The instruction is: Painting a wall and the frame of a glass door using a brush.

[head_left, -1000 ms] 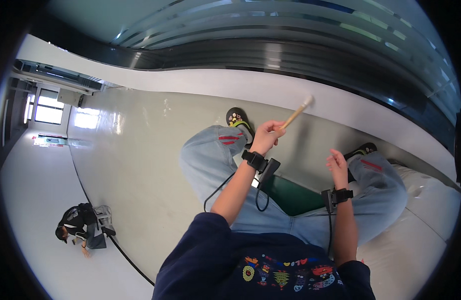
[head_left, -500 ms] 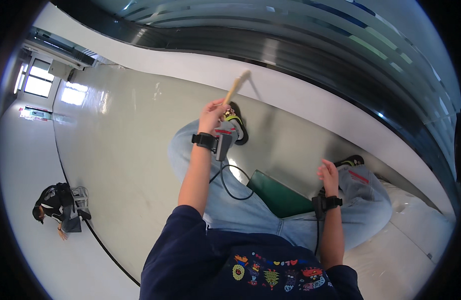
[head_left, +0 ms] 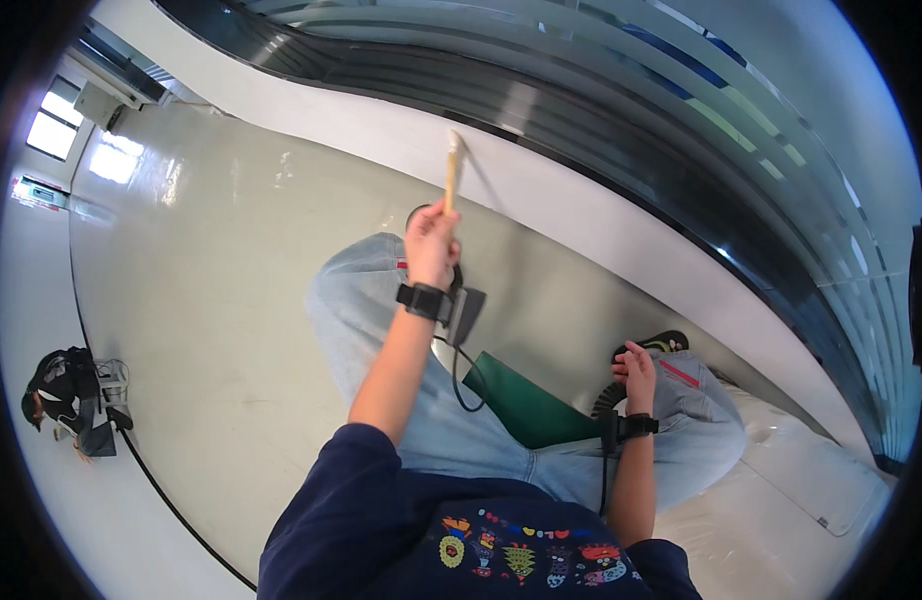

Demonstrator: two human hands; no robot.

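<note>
The left hand (head_left: 433, 243) holds the brush (head_left: 450, 182) in a narrow grip, fingers closed on the lower part of the handle. The brush is at twelve o'clock in the view, its head against or just before the white wall (head_left: 601, 225); contact is probable, as the head meets its own shadow there, but is not certain. Change over the last second: the brush shifts toward ten o'clock across the view, partly because the view itself turns, and its handle swings from a one-to-two o'clock slant to nearly twelve o'clock. This change brings the brush head higher on the wall, close below the dark ledge (head_left: 481, 115). The right hand (head_left: 635, 377), at four o'clock, keeps its fingers loosely bent, with nothing visible in them, near the right shoe (head_left: 671, 342). The green panel (head_left: 531, 405) remains at five o'clock, between the legs.
</note>
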